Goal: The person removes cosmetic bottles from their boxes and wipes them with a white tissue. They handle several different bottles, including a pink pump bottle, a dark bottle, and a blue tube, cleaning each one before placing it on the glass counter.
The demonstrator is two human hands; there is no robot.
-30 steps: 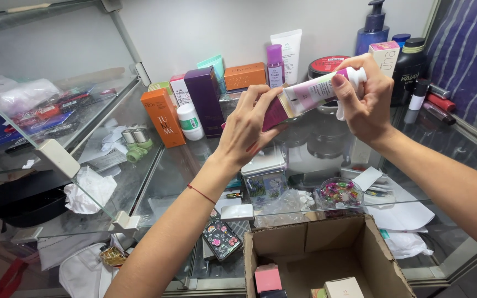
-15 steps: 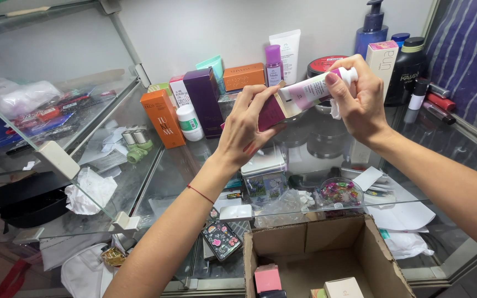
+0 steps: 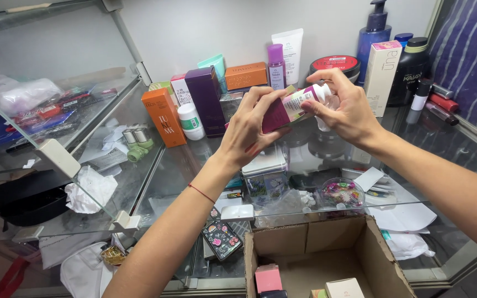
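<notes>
Two hands are up over the glass counter [image 3: 194,160] and both are on one small bottle [image 3: 296,105], held tilted in the air above the middle of the glass, well clear of it. Left hand [image 3: 249,129] wraps the magenta lower body, fingers curled firmly round it, thumb underneath. Right hand [image 3: 346,113] is at the white pump top, fingertips [image 3: 318,74] pressed together on the cap end, pinching it; whether the cap is loosened or fully seated, I cannot tell from here. So the bottle is picked up and in hand, and nothing says it has been put anywhere yet. Along the back edge of the counter by the wall stands the rest of the line-up: an orange carton [image 3: 164,117] towards the left, a small white jar [image 3: 190,121] just beside it, a tall purple carton [image 3: 205,102], a white tube [image 3: 289,52], a blue pump bottle [image 3: 374,36] and a tall white carton with a pink top [image 3: 382,77] at the right. Down at the near edge sits an open cardboard box [image 3: 327,243], with a pink box [image 3: 267,277] and a white box [image 3: 344,288] in the bottom, and plenty of room beside them. Judging by that, the boxing is only begun, with most of the row standing on the glass.
</notes>
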